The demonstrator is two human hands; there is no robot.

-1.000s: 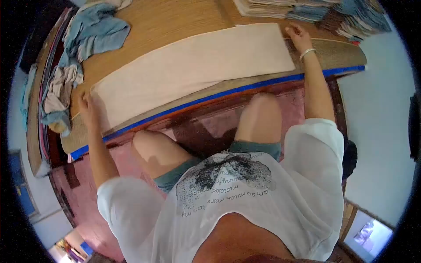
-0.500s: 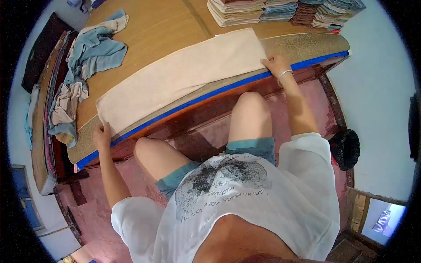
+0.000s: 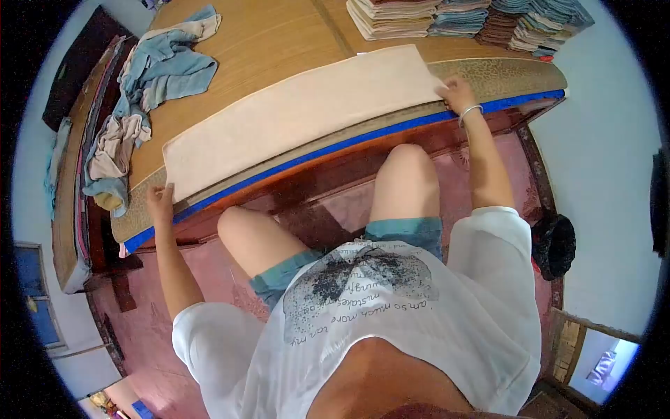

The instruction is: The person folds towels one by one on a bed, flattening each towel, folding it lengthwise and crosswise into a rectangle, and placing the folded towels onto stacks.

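A long cream cloth lies folded in a strip along the near edge of the wooden table. My left hand pinches its near left corner. At the other end, my right hand, with a bracelet on the wrist, has its fingers closed on the near right corner. The near edge of the cloth runs straight between both hands, beside the patterned mat and its blue border.
Crumpled blue and cream cloths lie at the table's left. Stacks of folded cloths stand at the back right. A black bag is on the right, beyond my right arm. My knees are below the table edge.
Both hands moved from beside the cloth's ends to its near corners and closed on them. The cloth's near edge has straightened, and its wrinkle near the middle has gone.
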